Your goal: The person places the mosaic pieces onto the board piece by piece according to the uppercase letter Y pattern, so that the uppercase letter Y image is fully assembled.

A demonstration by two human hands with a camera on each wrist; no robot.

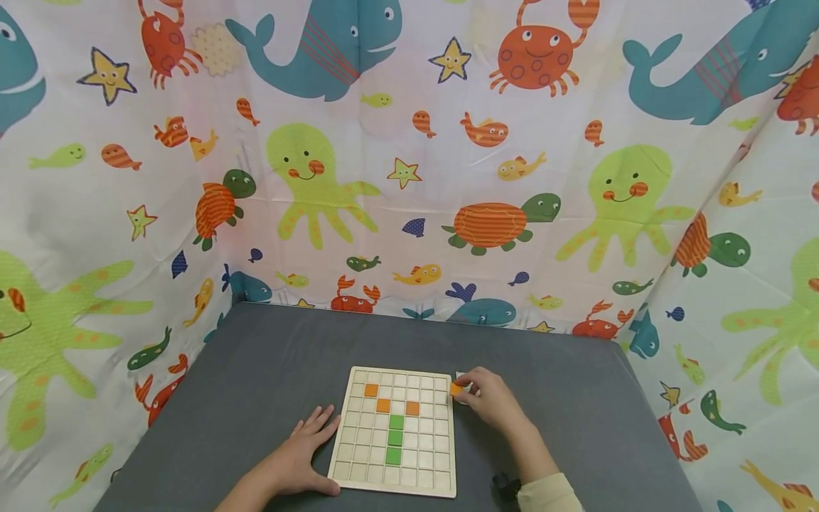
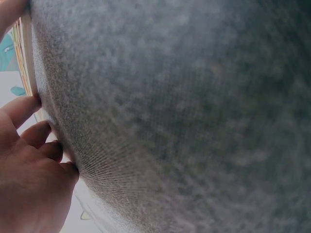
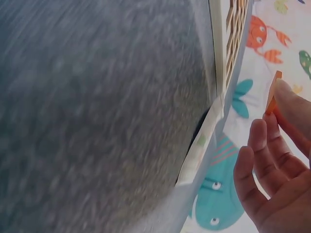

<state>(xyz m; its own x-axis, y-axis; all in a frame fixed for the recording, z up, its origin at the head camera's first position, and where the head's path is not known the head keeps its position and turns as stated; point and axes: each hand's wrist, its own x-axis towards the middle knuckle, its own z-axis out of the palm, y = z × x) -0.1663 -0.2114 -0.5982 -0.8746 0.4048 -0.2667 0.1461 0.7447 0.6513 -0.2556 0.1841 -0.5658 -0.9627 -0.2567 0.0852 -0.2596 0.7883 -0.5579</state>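
A pale wooden grid board (image 1: 365, 455) lies on the dark grey table. Set in its cells are several tiles, among them an orange tile (image 1: 371, 390) at upper left and a green tile (image 1: 393, 456) lower down the middle. My left hand (image 1: 297, 455) rests at the board's left edge, fingers spread, thumb by the near left corner. Above the board's far right edge, my right hand (image 1: 495, 405) pinches another orange tile (image 3: 273, 94) between thumb and fingertips. Partly hidden behind that hand is a white card (image 3: 199, 148) with a faint green mark.
The grey table (image 1: 281, 355) extends around the board. A small black object (image 1: 505, 487) sits near my right wrist, partly covered by the sleeve. A curtain (image 1: 409, 270) printed with sea animals hangs along the back and both sides.
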